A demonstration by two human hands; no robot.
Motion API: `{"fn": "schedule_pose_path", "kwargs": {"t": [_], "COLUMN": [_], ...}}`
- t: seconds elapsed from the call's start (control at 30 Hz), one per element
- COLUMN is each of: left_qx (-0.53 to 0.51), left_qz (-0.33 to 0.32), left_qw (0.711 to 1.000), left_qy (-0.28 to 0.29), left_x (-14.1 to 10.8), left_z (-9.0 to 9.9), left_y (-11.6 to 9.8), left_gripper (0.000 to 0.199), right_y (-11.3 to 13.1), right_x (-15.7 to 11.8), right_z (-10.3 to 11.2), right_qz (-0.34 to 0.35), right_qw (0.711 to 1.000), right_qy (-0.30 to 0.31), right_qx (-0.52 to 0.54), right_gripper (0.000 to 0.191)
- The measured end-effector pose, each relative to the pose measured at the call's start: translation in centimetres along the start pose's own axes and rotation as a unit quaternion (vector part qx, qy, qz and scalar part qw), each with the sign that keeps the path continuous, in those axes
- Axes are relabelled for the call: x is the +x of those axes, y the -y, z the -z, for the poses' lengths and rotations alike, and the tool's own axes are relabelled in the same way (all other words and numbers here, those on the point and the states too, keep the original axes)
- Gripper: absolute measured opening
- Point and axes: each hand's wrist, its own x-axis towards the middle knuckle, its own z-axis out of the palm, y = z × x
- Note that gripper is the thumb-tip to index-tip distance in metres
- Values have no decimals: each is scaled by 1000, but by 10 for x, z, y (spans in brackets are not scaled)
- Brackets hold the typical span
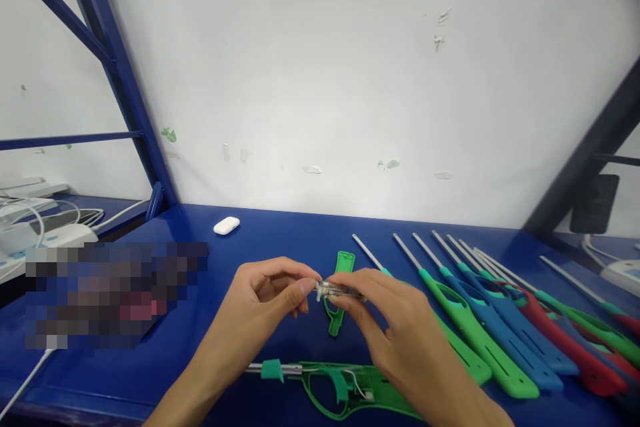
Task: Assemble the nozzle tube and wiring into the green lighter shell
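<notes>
My right hand (383,300) grips a small clear lighter fuel tank (341,289), which lies sideways between thumb and fingers. At its whitish valve end (321,289) the thumb and fingertips of my left hand (283,290) are pinched together. Below my hands, an opened green lighter half-shell (360,407) lies on the blue table, with a teal trigger (340,385), a white wire and a metal rod (285,369) in it. A teal sleeve piece (273,370) sits around the rod. Behind my hands lies the other green shell piece (345,263), partly covered by them.
Several long-necked lighters in green (480,330), blue (500,320) and red (560,340) lie in a row at the right. A white earbud case (227,225) stands toward the back. At the left are a blurred-out object (110,297) and a power strip (60,240).
</notes>
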Motion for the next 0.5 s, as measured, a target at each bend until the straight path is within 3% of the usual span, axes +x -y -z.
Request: {"fn": "schedule_pose_path", "kwargs": {"t": [0.37,0.5], "left_qx": [9,10], "left_qz": [8,-26], "left_qw": [1000,999], "left_qy": [-6,-24], "left_x": [-4,-6], "left_z": [2,-1], "left_y": [2,2], "left_gripper": [31,30], "right_y": [-4,-3], "right_x": [-2,0], "right_z": [2,2], "right_qz": [-14,-10], "right_qw": [1000,1000], "right_qy": [18,17], "right_qx": [7,16], "right_gripper": [22,20]}}
